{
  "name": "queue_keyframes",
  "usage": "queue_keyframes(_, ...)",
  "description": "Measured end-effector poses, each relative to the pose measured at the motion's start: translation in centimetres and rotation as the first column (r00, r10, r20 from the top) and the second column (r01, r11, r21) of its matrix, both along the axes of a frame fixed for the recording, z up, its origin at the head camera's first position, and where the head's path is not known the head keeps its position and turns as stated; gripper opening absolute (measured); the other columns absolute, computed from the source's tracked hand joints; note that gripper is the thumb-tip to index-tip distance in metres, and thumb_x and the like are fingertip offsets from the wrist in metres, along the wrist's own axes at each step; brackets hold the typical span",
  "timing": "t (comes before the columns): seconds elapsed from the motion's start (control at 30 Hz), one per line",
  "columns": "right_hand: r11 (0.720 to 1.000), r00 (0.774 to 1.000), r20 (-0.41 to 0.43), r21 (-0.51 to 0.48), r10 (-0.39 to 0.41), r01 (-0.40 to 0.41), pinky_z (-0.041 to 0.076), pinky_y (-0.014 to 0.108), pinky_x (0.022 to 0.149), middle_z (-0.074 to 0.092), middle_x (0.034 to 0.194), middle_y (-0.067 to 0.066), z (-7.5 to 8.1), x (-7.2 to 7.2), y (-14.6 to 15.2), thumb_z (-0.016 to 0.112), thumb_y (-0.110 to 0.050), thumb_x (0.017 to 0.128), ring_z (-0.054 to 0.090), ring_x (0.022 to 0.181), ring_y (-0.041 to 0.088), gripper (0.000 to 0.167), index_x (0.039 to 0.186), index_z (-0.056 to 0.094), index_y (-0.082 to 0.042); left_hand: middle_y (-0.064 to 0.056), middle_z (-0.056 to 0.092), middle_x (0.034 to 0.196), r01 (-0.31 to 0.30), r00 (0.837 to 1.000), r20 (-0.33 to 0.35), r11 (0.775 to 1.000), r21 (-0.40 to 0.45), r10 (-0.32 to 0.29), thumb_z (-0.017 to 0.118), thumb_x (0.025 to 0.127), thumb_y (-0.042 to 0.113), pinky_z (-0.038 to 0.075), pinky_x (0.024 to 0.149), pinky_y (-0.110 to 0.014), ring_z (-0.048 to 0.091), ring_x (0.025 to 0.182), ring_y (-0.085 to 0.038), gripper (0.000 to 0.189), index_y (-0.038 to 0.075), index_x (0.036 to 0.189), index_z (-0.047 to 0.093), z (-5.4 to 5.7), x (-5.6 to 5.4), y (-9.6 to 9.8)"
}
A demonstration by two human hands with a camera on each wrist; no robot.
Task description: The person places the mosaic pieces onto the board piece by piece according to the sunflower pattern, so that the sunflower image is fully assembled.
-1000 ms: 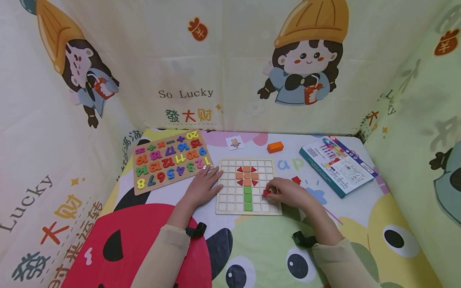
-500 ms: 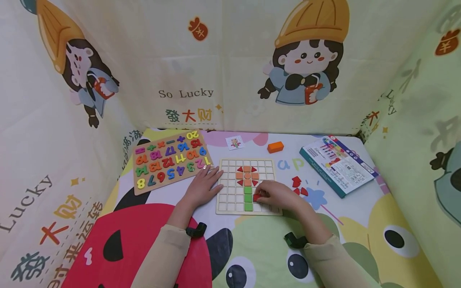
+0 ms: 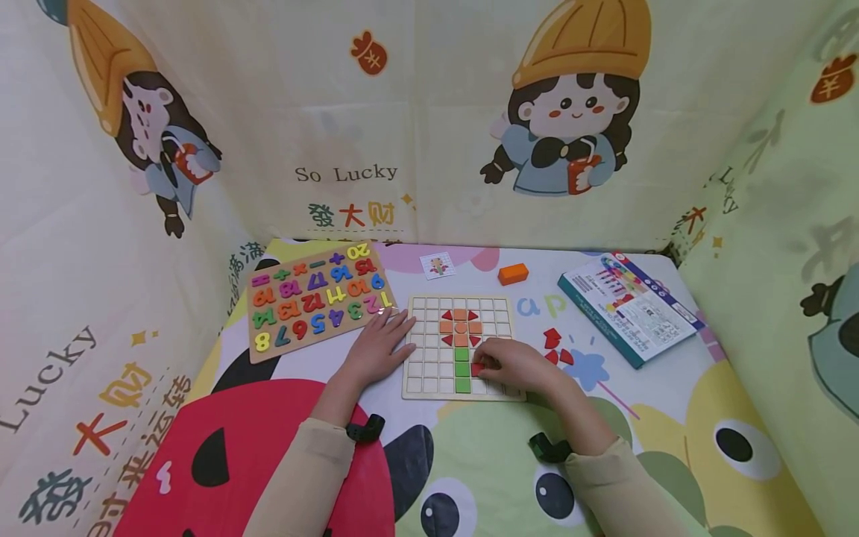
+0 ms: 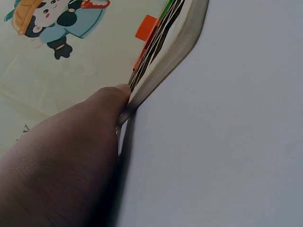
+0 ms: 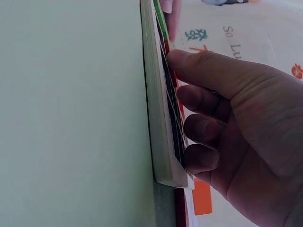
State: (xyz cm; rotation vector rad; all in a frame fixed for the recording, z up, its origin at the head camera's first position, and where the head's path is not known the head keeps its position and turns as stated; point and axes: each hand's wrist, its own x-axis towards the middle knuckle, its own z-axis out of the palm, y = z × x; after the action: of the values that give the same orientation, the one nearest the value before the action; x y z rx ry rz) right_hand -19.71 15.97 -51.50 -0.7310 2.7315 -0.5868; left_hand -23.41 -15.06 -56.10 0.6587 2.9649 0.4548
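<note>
A wooden grid board (image 3: 423,373) lies on the table, bearing a flower of orange squares (image 3: 460,315) and red triangles around a round centre, with a stem of green squares (image 3: 462,370). My right hand (image 3: 517,363) reaches over the board from the right and pinches a red piece (image 3: 477,369) beside the stem. In the right wrist view the thumb (image 5: 184,59) is at the red piece (image 5: 166,45), the other fingers curled. My left hand (image 3: 377,347) rests with spread fingers at the board's left edge; its thumb (image 4: 116,97) touches the edge in the left wrist view.
A number puzzle board (image 3: 315,298) lies on the left, near the left fingertips. Behind the grid are a small pattern card (image 3: 438,265) and an orange block (image 3: 513,274). Several loose red pieces (image 3: 552,338) lie to the right, before a flat box (image 3: 627,306). Printed curtains surround the table.
My right hand has moved left across the board, bringing the red piece beside the green stem, and has stayed there over the last half second. The left hand has not moved.
</note>
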Motion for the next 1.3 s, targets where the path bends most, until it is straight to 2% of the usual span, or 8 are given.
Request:
queue_keyframes(0.33, 1.000, 1.000, -0.008, 0.010, 0.013, -0.013, 0.043, 0.024, 0.070, 0.052, 0.079, -0.013, 0.1, 0.1, -0.3, 0.073, -0.032, 0.089, 0.050, 0.078, 0.006, 0.018, 0.105, 0.066, -0.027, 0.009, 0.022, 0.165, -0.003, 1.000, -0.002, 1.000, 0.006, 0.003, 0.043, 0.098, 0.061, 0.010, 0.126, -0.049, 0.004, 0.156, -0.023, 0.067, 0.035, 0.156, 0.026, 0.0, 0.1, 0.1)
queue_keyframes(0.5, 0.999, 0.999, 0.025, -0.024, -0.034, 0.035, 0.043, 0.027, 0.069, 0.054, 0.078, -0.011, 0.7, 0.1, 0.5, 0.072, -0.032, 0.090, 0.052, 0.079, 0.008, 0.017, 0.106, 0.067, -0.027, 0.009, 0.021, 0.165, -0.007, 1.000, -0.001, 1.000, 0.005, 0.007, 0.043, 0.098, 0.061, 0.010, 0.126, -0.050, 0.004, 0.156, -0.023, 0.067, 0.035, 0.156, 0.025, 0.0, 0.2, 0.1)
queue_keyframes(0.8, 0.991, 0.990, 0.082, -0.059, -0.117, 0.122, 0.044, 0.028, 0.069, 0.056, 0.086, -0.006, 1.7, 0.1, 5.0, 0.067, -0.027, 0.094, 0.053, 0.083, 0.013, 0.018, 0.111, 0.067, -0.021, 0.010, 0.022, 0.165, -0.007, 1.000, -0.011, 1.000, 0.002, 0.007, 0.043, 0.097, 0.062, 0.011, 0.126, -0.050, 0.003, 0.156, -0.022, 0.067, 0.036, 0.156, 0.025, -0.2, 0.0, 0.0)
queue_keyframes(0.97, 0.986, 0.981, 0.123, -0.053, -0.153, 0.160, 0.045, 0.029, 0.072, 0.057, 0.088, -0.004, 1.8, 0.2, 7.6, 0.067, -0.024, 0.094, 0.053, 0.085, 0.015, 0.019, 0.112, 0.067, -0.021, 0.010, 0.020, 0.165, -0.004, 1.000, -0.006, 1.000, -0.013, 0.004, 0.042, 0.098, 0.062, 0.011, 0.126, -0.050, 0.002, 0.156, -0.022, 0.067, 0.036, 0.157, 0.024, -0.2, -0.1, 0.0)
queue_keyframes(1.17, 0.989, 0.984, 0.121, -0.050, -0.129, 0.136, 0.044, 0.026, 0.073, 0.056, 0.087, -0.004, 1.5, 0.4, 9.8, 0.069, -0.021, 0.092, 0.052, 0.086, 0.014, 0.023, 0.115, 0.067, -0.018, 0.009, 0.022, 0.165, -0.003, 1.000, -0.011, 1.000, -0.003, 0.003, 0.043, 0.098, 0.062, 0.012, 0.126, -0.051, 0.004, 0.156, -0.023, 0.067, 0.035, 0.157, 0.025, -0.1, 0.0, 0.0)
queue_keyframes(1.3, 0.991, 0.982, 0.141, -0.040, -0.123, 0.129, 0.042, 0.026, 0.072, 0.055, 0.086, -0.004, 1.3, 0.7, 10.2, 0.070, -0.023, 0.092, 0.051, 0.085, 0.014, 0.026, 0.117, 0.067, -0.019, 0.009, 0.022, 0.165, -0.004, 1.000, -0.013, 1.000, -0.002, 0.004, 0.042, 0.097, 0.062, 0.012, 0.126, -0.050, 0.004, 0.156, -0.022, 0.067, 0.035, 0.156, 0.025, -0.1, 0.0, 0.0)
